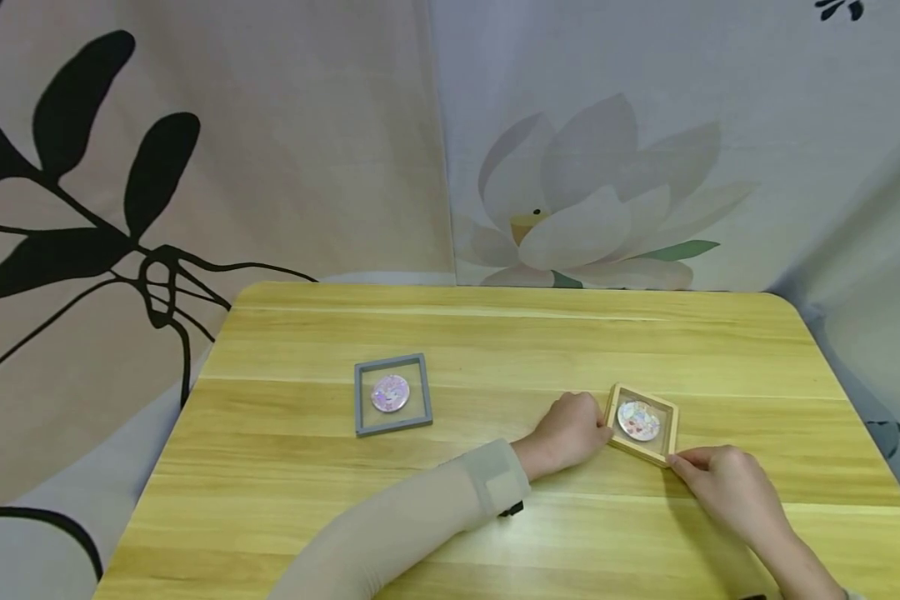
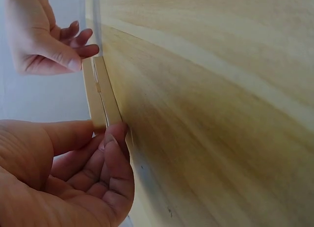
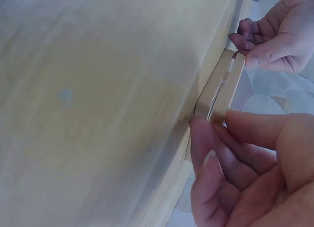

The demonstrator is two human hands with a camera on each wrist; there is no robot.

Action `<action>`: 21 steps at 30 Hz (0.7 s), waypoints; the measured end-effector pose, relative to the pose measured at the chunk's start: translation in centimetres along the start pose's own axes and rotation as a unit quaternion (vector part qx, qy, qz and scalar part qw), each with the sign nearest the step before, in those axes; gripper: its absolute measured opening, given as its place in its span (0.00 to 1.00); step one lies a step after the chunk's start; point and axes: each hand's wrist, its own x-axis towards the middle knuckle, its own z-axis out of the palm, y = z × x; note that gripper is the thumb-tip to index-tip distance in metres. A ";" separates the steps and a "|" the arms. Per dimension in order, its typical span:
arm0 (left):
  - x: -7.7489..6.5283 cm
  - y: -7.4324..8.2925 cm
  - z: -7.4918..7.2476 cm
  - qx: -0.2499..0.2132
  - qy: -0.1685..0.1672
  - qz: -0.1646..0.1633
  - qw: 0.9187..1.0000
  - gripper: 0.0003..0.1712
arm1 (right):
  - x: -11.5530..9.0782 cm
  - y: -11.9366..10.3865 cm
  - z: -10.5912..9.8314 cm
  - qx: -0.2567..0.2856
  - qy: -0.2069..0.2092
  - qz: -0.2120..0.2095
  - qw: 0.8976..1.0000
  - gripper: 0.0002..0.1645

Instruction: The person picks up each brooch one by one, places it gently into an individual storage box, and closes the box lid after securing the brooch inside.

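A small light-wood-coloured display frame (image 1: 673,431) with a clear middle stands at the right of the table, a round patterned disc (image 1: 638,421) held inside it. Thumb and fingers of my left hand (image 1: 568,429) pinch its left corner. At the near right corner, my right hand (image 1: 731,492) pinches it likewise. Both wrist views show the frame edge-on: two layers (image 2: 93,94) lie face to face with a thin gap between them. In the right wrist view the right thumb and fingers span both layers (image 3: 228,87) at the corner.
A grey square display frame (image 1: 393,429) lies on the table left of my hands, with a round pinkish, shiny disc (image 1: 390,393) in its clear middle. The wood-grain table (image 1: 270,492) ends at a back edge in front of printed curtains (image 1: 345,150).
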 end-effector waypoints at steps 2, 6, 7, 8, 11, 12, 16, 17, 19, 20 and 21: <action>0.0 0.0 0.0 -0.003 -0.004 0.000 1.000 0.38 | 0.0 0.0 0.0 -0.002 0.003 -0.001 1.000 0.13; 0.0 0.1 0.0 0.002 -0.010 -0.005 1.000 0.38 | 0.1 0.0 0.2 -0.005 0.015 -0.003 1.000 0.13; 0.0 0.2 0.1 0.005 -0.009 -0.007 1.000 0.38 | 0.0 0.0 0.2 -0.006 0.016 -0.005 1.000 0.13; 0.1 0.2 0.1 0.011 -0.008 -0.008 1.000 0.37 | 0.0 0.0 0.2 -0.007 0.018 -0.005 1.000 0.13; 0.1 0.3 0.2 0.028 0.000 -0.008 1.000 0.35 | 0.1 0.0 0.3 -0.010 0.021 -0.010 1.000 0.13; 0.1 0.3 0.2 0.031 0.002 -0.007 0.999 0.34 | 0.1 0.0 0.3 -0.010 0.021 -0.011 1.000 0.12; 0.1 0.2 0.2 0.033 0.002 0.001 0.999 0.30 | 0.0 0.1 0.3 -0.009 0.024 -0.012 1.000 0.12; 0.0 0.1 0.2 0.031 0.001 0.003 1.000 0.29 | 0.0 0.1 0.3 -0.008 0.022 -0.011 1.000 0.12; -0.2 0.0 -0.1 0.028 0.001 0.010 1.000 0.30 | 0.0 0.0 0.0 -0.006 0.023 -0.006 1.000 0.12; -0.4 0.0 -0.3 0.032 0.003 0.018 0.999 0.30 | 0.0 -0.1 -0.2 -0.004 0.024 -0.004 1.000 0.13; -0.6 -0.1 -0.5 0.038 0.006 0.028 0.999 0.31 | 0.0 -0.1 -0.4 -0.004 0.027 -0.001 1.000 0.14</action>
